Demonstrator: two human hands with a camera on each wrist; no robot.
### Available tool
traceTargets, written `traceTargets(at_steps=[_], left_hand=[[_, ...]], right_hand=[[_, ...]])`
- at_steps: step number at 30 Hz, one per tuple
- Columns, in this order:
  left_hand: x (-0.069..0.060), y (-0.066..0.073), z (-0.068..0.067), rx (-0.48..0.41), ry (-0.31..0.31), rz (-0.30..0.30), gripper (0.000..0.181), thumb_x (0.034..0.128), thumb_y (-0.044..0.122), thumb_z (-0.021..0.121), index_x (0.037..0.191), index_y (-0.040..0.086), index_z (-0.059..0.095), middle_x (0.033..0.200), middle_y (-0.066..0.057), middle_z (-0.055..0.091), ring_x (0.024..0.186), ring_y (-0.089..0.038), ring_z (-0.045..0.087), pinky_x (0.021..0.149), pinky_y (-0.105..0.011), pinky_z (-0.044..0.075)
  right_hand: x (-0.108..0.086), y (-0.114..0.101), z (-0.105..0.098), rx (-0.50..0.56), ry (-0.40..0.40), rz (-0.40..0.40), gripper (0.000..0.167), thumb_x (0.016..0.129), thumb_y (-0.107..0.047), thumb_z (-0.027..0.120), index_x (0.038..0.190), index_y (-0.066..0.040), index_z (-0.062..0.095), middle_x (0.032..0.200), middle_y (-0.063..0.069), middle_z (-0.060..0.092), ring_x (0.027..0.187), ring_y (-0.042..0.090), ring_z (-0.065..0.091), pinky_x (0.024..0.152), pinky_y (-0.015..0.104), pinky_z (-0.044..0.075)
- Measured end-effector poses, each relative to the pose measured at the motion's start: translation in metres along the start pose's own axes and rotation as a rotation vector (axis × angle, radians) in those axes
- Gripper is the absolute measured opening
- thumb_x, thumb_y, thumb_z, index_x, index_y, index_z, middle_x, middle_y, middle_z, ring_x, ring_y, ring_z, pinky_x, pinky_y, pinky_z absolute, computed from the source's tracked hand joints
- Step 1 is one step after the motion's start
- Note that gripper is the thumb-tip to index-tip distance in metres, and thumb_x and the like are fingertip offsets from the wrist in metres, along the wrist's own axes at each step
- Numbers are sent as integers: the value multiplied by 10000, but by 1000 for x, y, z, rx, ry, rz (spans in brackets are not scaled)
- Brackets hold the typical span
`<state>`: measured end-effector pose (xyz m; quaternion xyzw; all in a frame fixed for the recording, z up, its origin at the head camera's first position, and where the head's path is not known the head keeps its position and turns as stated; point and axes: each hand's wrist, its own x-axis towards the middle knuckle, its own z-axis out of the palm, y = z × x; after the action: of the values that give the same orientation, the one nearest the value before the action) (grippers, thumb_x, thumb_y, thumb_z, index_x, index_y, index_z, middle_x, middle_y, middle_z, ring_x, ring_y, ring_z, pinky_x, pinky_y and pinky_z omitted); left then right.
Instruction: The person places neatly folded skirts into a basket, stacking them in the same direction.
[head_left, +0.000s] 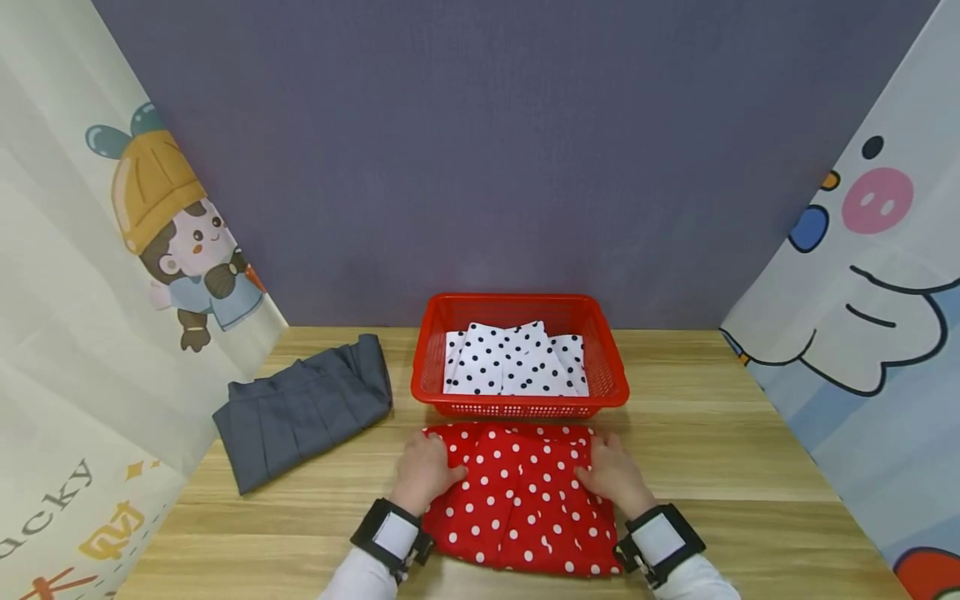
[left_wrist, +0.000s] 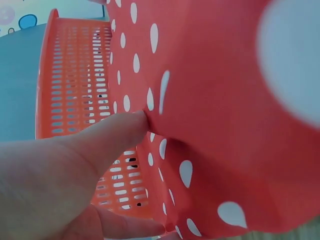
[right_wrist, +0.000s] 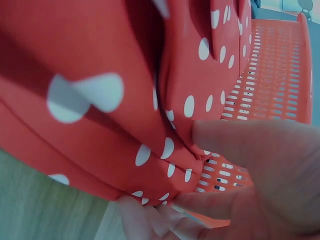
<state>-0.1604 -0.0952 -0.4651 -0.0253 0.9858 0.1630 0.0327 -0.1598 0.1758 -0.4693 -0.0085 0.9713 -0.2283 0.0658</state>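
A red skirt [head_left: 517,500] with white polka dots lies folded on the table in front of the basket, its pleats showing. At its left far corner my left hand [head_left: 426,471] pinches the cloth, thumb on top. My right hand [head_left: 617,473] grips the opposite corner the same way. Up close in the left wrist view, the left thumb [left_wrist: 120,131] presses into the fabric. In the right wrist view the right fingers [right_wrist: 200,202] are tucked at the underside of the skirt's edge. A white skirt-like cloth [head_left: 517,362] with black dots lies folded in the red plastic basket [head_left: 521,407].
A folded dark grey pleated skirt [head_left: 307,412] rests on the wooden table [head_left: 712,433] at the left. Behind the basket rises a grey-blue wall [head_left: 510,167]. Printed curtains [head_left: 60,250] hang on both sides.
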Motion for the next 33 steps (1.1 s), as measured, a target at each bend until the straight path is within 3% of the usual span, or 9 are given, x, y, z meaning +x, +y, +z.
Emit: traceTargets(at_steps=[5, 11, 14, 27, 33], left_hand=[[0, 2, 2, 23, 15, 5, 571, 629, 329, 817, 938, -88, 579, 888, -185, 484, 800, -265, 486, 632, -398, 502], [-1, 5, 8, 159, 94, 38, 664, 593, 367, 832, 979, -105, 571, 840, -195, 513, 755, -276, 519, 619, -376, 494], [0, 7, 10, 187, 109, 38, 699, 588, 363, 837, 1018, -112, 557, 839, -201, 518, 758, -284, 530, 634, -372, 494], [1, 12, 16, -66, 75, 71, 434, 639, 106, 803, 943, -73, 551, 807, -166, 535, 672, -250, 557, 631, -375, 515], [2, 6, 15, -206, -11, 68, 351, 662, 72, 784, 929, -37, 584, 798, -139, 620, 655, -220, 568, 627, -369, 521]], right_hand=[[0, 0, 3, -17, -16, 40, 622, 757, -175, 728, 1227, 107, 433, 1044, 227, 446, 911, 328, 482, 748, 476, 515], [-1, -4, 5, -45, -13, 57, 594, 770, -156, 718, 1191, 142, 426, 1032, 252, 433, 875, 336, 486, 748, 480, 512], [0, -4, 6, -51, -19, 72, 582, 779, -149, 710, 1182, 153, 419, 1034, 262, 422, 853, 330, 500, 737, 470, 521], [2, -4, 10, 30, -33, 91, 622, 777, -113, 704, 1216, 147, 348, 1058, 267, 457, 869, 327, 539, 753, 469, 525], [2, -1, 13, 114, -73, 94, 604, 805, -106, 668, 1232, 122, 306, 1001, 233, 550, 775, 269, 593, 709, 448, 540]])
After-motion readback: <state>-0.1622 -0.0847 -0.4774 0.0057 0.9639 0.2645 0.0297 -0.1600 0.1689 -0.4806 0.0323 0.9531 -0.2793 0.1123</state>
